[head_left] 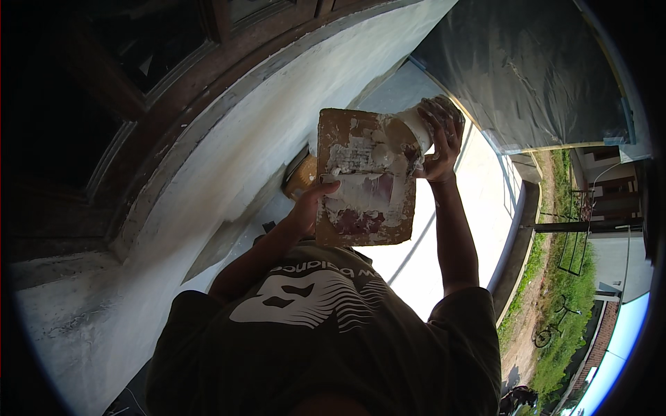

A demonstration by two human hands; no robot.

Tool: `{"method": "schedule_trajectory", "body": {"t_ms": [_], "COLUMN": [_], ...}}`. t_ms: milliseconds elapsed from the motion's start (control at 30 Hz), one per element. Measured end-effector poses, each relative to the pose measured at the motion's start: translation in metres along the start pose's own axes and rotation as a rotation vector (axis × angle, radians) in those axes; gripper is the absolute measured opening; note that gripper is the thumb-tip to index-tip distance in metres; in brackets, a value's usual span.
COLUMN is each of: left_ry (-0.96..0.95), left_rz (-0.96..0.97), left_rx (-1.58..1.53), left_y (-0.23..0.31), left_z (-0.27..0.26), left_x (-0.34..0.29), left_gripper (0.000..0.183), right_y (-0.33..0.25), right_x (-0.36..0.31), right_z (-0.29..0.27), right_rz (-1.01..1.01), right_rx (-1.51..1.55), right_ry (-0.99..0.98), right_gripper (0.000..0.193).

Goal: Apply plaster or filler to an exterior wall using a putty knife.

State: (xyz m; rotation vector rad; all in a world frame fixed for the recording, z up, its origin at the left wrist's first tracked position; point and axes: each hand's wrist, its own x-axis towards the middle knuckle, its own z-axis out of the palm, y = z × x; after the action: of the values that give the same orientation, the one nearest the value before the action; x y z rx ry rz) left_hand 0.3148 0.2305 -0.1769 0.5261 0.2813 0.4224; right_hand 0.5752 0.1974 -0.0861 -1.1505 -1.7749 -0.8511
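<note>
Big stuff first: the pale wall (229,159) on the left looks mostly coated, with greyer patches low down, though I can't tell if any of that belongs to this job. The brown board (331,132) is held up in front of the chest, and I'd call it midway: white paste (364,197) is smeared over its middle, edges and lower corners mostly bare, so there's probably more paste to work off. Can't tell how much. An orange-brown bucket (298,179) peeks out past the board's left edge. The left hand (305,209) is clamped on that edge, thumb over the face. The right hand (442,135), fingers caked, is curled around a whitish rounded thing (413,130) at the upper right corner; can't make out what it is.
</note>
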Motion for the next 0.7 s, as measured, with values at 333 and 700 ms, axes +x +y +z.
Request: {"method": "schedule_trajectory", "body": {"t_ms": [333, 700], "left_ry": [-0.004, 0.024], "left_rz": [-0.031, -0.013], "left_rx": [-0.079, -0.073], "left_y": [-0.0019, -0.0015], "left_z": [0.0026, 0.0011], "left_x": [-0.0005, 0.0018], "left_gripper": [0.043, 0.042], "right_y": [0.0011, -0.0006], "right_x": [-0.0021, -0.0022], "right_z": [-0.0015, -0.0031], "right_rz": [0.053, -0.003], "right_rx": [-0.005, -0.028], "right_ry": [-0.006, -0.057], "right_gripper": [0.073, 0.075]}}
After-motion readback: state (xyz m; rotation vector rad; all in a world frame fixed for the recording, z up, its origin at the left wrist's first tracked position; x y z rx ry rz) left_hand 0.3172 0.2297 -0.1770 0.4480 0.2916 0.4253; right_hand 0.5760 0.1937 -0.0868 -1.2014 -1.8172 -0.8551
